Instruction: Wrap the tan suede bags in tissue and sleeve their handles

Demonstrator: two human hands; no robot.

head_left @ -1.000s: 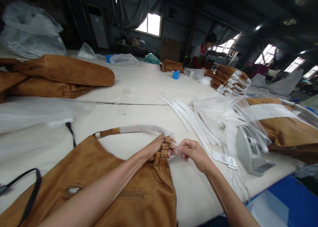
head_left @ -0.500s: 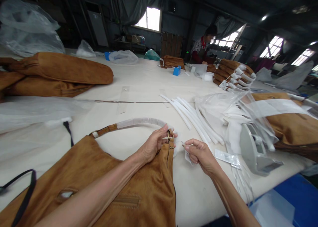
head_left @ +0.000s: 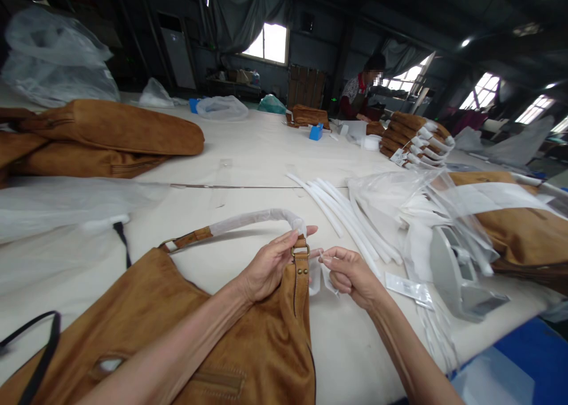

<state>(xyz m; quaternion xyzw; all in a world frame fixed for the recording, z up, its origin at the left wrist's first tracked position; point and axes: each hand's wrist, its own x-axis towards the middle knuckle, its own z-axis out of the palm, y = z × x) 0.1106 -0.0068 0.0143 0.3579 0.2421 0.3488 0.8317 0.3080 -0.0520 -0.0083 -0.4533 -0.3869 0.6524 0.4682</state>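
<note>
A tan suede-like handbag [head_left: 222,328] lies in front of me. Its shoulder strap [head_left: 252,219] arches up, partly wrapped in white film. My left hand [head_left: 275,263] grips the strap's right end, beside a brass-coloured ring [head_left: 300,250] and a riveted tab [head_left: 302,275]. Just right of the ring, my right hand [head_left: 348,275] is closed in a pinch on a thin tag string. Under those fingers hangs a white hang tag [head_left: 329,284], partly hidden by the hand.
White foam tubes [head_left: 337,210], crumpled clear plastic [head_left: 386,189] and a grey tape dispenser [head_left: 457,275] lie to the right. Another tan bag [head_left: 528,233] is beyond them. More brown bags [head_left: 133,130] lie far left. A person [head_left: 361,88] works across the table.
The strap end has turned, so the ring and rivets now face me more. My right hand has moved slightly left, nearer the ring, with the tag string.
</note>
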